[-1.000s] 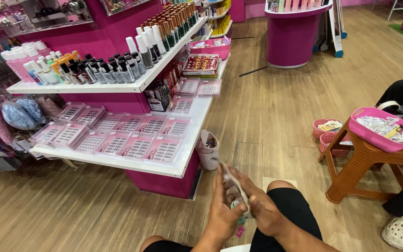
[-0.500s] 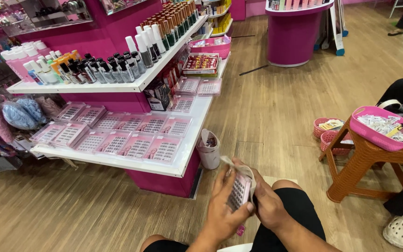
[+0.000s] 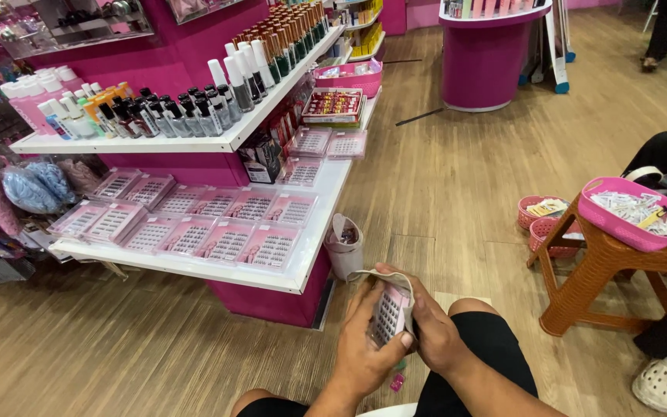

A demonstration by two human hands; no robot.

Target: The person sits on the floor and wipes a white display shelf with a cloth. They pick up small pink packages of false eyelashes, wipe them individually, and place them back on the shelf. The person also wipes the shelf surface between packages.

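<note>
Both hands grip one lash tray over the knees: the left hand wraps its near edge with curled fingers, the right hand clasps the far side. Its loose clear wrap looks slippery, so the tray could drop beside the pink bit on the floor. Beyond, the cup under the shelf might tip if knocked.

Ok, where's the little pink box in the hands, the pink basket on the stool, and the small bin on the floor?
pink box (image 3: 389,311), head view, on its clear front.
pink basket (image 3: 619,225), head view, on its front rim.
small bin (image 3: 343,255), head view, on its side wall.
</note>
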